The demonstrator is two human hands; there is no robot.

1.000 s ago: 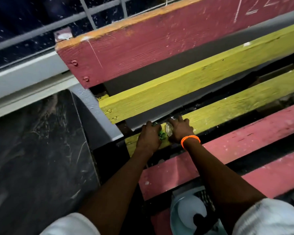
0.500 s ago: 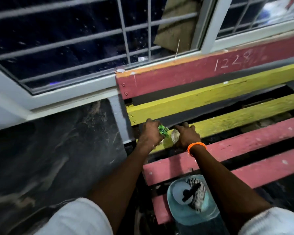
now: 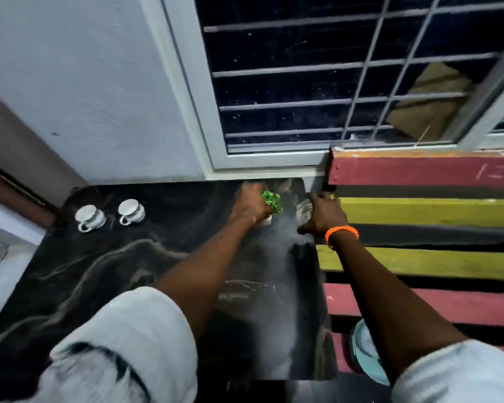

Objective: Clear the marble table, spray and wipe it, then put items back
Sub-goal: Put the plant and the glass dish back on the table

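Observation:
The black marble table (image 3: 105,271) fills the lower left. My left hand (image 3: 252,203) is shut on a small green plant in a white pot (image 3: 271,202), held at the table's far right part, near the window. My right hand (image 3: 322,213), with an orange wristband, grips a clear glass (image 3: 303,209) at the table's right edge; the glass is blurred and mostly hidden by the hand. Two white cups (image 3: 90,218) (image 3: 131,211) stand side by side at the far left of the table.
A bench of red and yellow slats (image 3: 434,210) runs along the table's right side. On it, near me, sits a light blue container (image 3: 367,356). A barred window (image 3: 317,82) and a white wall (image 3: 85,82) stand behind the table.
Both hands lifted the plant and the glass off the yellow bench slat and carried them left over the marble table. The view swung left, and the two cups came into sight.

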